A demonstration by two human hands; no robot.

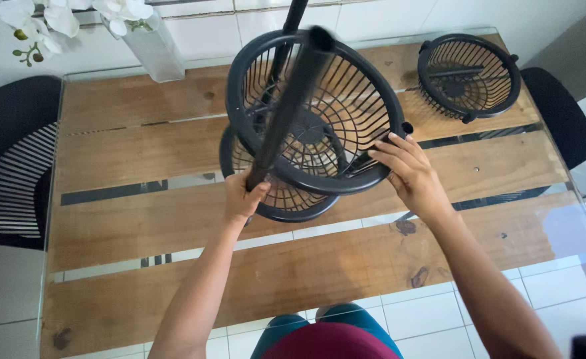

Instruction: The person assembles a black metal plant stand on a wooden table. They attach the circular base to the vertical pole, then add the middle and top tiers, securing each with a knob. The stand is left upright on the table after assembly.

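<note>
Two bare hands worked over a glass-topped table (140,219) whose wooden planks showed beneath the clear sheet, with white floor tiles visible through the gaps. Black slatted chairs stood at either side, one chair (10,166) on the left and another (559,113) on the right. At the far edge stood a white vase (152,48) of white orchids (34,16).

Largest of the pieces in hand was the upper black wire basket (319,113), round and ribbed, sitting tilted above a lower basket (276,193) of the same make; the two seemed already stacked as tiers of one stand. A third basket (469,74), smaller in the view, lay well apart near the far right corner of the table, unattached, with a short black rod lying across it.

A long black pole (286,106) ran slantwise across the upper basket toward the camera, blurred at its near end. The left hand (242,198) was closed around the lower end of that pole, just beside the lower basket's rim. The right hand (409,174) rested with fingers spread fairly wide against the upper basket's right rim, steadying it rather than clasping it.

Judged from how things lay, two tiers were joined and the pole was not yet seated upright; the third basket remained to be fitted.
</note>
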